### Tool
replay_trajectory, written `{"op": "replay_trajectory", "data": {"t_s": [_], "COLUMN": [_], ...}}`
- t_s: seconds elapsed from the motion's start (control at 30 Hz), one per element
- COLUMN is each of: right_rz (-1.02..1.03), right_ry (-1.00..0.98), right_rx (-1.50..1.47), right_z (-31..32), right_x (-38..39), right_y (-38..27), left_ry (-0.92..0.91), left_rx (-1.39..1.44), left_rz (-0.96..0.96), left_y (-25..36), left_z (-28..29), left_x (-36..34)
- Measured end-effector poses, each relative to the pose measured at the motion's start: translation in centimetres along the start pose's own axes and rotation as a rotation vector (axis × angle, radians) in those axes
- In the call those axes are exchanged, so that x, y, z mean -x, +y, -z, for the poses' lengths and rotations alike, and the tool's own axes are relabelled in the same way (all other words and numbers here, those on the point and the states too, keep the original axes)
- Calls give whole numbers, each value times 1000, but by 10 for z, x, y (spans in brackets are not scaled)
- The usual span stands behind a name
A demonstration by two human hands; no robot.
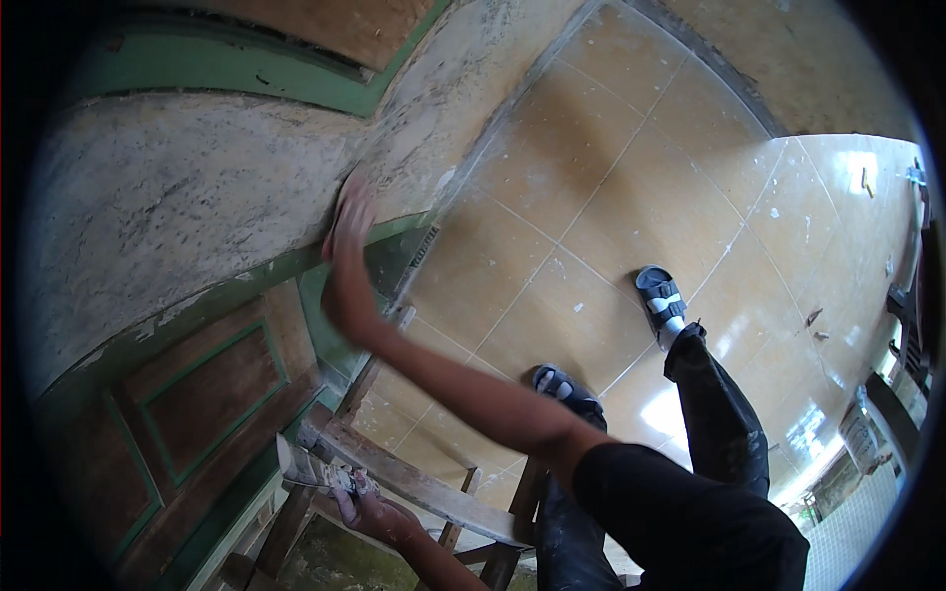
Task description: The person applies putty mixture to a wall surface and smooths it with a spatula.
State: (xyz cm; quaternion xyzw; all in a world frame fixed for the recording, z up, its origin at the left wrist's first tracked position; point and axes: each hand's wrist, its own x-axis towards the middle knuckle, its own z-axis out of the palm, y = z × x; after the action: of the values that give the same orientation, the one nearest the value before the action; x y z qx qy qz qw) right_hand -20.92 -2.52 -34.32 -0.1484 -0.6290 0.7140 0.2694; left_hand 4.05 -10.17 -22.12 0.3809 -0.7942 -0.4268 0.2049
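Observation:
My right arm, in a black sleeve, reaches across the view to the wall at the upper left. There my right hand rests against the rough, patchy grey wall, close above its green lower border, with its fingers stretched out. My left hand is lower down, closed round the handle of a scraper. The tool has a wide flat end and a handle smeared with pale paint. Its wide end points left, towards the wooden door panel, and lies just beside a worn wooden frame. Part of the handle is hidden by my fingers.
A brown wooden door with green trim is at the lower left. Green framing crosses the upper left. My sandalled feet stand on tan floor tiles dotted with pale flecks. Dark furniture stands at the right edge.

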Motion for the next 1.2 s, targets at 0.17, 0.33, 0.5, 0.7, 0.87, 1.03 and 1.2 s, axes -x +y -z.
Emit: {"op": "replay_trajectory", "data": {"t_s": [0.17,0.33,0.5,0.7,0.87,1.03,1.2], "right_rz": [-148,-162,6,-69,-34,-9,-333], "right_ry": [-14,129,95,-57,258,-3,-37], "right_rx": [-155,202,-11,-181,177,162,-223], "right_z": [56,95,17,48,86,-1,50], "right_x": [67,-64,-44,54,-83,-15,45], "right_y": [-6,93,13,16,79,3,5], "left_ry": [74,11,87,-54,62,12,-28], "left_rx": [59,123,105,112,65,25,116], "left_rz": [-11,-29,-33,-89,-67,-96,-106], "left_y": [15,17,24,10,35,31,38], "left_z": [-5,0,0,15,-8,0,-18], "left_x": [4,3,5,-3,5,-7,-1]}}
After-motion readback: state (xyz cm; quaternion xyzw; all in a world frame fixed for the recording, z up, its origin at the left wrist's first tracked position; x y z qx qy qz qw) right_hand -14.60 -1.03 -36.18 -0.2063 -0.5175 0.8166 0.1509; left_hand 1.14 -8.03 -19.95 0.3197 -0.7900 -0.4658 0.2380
